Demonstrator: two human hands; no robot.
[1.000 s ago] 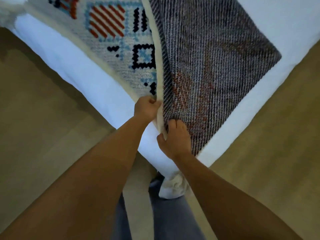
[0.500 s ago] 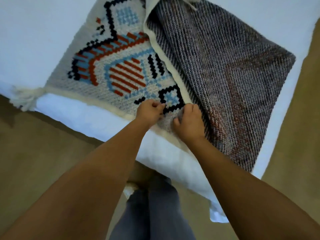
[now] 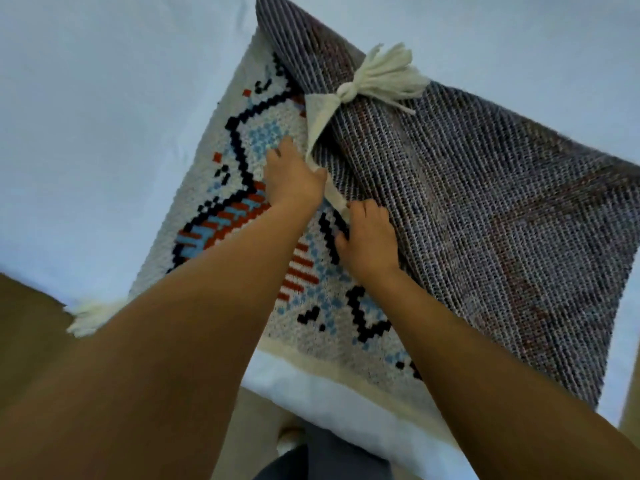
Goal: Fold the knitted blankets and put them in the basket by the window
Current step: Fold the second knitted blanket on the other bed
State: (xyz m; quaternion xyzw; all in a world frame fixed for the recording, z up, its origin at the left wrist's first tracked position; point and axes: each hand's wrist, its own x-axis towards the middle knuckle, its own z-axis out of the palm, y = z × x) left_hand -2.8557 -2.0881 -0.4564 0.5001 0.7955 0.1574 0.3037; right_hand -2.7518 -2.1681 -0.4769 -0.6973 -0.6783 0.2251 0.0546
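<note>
One patch of grey-blue trousers nearest, at the bottom edge, with tan floor off to the left. Two bare arms rising from there, left forearm and right forearm, both reaching out over one white bed.

One blanket only, spread on the bed and folded over on itself. Patterned face in red, blue and black to the left; grey ribbed underside turned up to the right; cream hem running along the turned edge.

Right hand first, fingers curled tight round that hem at the near end of the fold. Left hand just beyond, fingers stretched forward on the pattern, thumb laid against the same hem; pinching or merely pressing, cannot tell.

Two tassels, both cream: near tassel at the blanket's corner by the bed's edge, far tassel lying on the grey underside, beyond both hands.
</note>
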